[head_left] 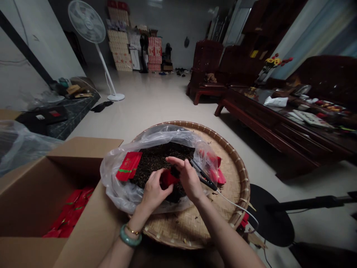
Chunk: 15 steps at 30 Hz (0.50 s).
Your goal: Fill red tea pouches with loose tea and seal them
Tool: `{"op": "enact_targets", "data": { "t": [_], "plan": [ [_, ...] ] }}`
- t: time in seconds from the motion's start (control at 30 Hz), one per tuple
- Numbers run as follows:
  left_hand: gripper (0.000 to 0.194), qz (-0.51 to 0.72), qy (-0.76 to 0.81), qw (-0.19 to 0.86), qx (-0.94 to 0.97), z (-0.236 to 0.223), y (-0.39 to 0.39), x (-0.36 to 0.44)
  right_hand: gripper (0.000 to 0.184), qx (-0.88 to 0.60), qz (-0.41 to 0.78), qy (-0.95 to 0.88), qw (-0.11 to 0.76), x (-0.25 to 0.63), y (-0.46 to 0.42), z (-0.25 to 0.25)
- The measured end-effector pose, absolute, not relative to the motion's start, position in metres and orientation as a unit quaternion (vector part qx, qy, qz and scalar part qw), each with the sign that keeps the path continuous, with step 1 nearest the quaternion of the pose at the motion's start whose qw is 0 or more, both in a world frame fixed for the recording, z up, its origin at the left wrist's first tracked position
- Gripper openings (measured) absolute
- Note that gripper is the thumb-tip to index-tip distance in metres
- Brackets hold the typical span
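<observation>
Over a round woven tray (230,167), two hands meet at a small red packet (169,179)

The person's left hand (153,189) curls its fingers around the packet, thumb on the near side, while the right hand (191,182) reaches across from the other side, fingers stretched over the packet's mouth. A dark clump (175,171) shows beneath those right fingers; whether they grip it cannot be told. The packet sits above a heap of dark, dried leaves (158,158) inside an open clear plastic bag (111,178), which is spread across the tray. A fan of flat red packets (130,165) rests at the bag's left side, and more red pieces (221,176) lie at its right. Just beside the right hand is a slim black tool (208,181), its white cord (238,205) trailing over the tray's rim. A green bangle (130,236) and a gold bracelet (132,229) circle the left wrist. To the left stands an open cardboard box (85,146) with red and green packets (73,208) inside. Beyond, a white standing fan (88,25), stacked cartons (120,52) and dark wooden furniture (208,61) line the room.
</observation>
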<state>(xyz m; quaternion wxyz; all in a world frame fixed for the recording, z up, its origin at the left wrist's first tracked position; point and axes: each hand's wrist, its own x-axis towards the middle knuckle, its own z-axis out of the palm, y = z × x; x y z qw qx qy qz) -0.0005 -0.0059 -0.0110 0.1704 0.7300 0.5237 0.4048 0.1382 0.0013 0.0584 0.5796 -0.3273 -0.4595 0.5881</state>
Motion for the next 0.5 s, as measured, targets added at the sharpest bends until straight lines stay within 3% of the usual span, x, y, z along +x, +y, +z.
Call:
{"op": "enact_targets", "data": {
  "t": [0.33,0.43,0.5],
  "plan": [
    [0.042,0.443,0.506,0.204,0.711,-0.005,-0.008,-0.001,0.037,-0.253,0.631,-0.328,0.656,0.141,0.004,0.071],
    [0.044,0.46,0.508,0.224,0.693,-0.004,-0.009,-0.002,0.031,-0.314,0.598,-0.331,0.659,0.151,0.011,0.063],
    [0.047,0.463,0.511,0.227,0.688,-0.005,-0.009,-0.002,0.027,-0.407,0.534,-0.419,0.612,0.156,0.014,0.055]
  ]
}}
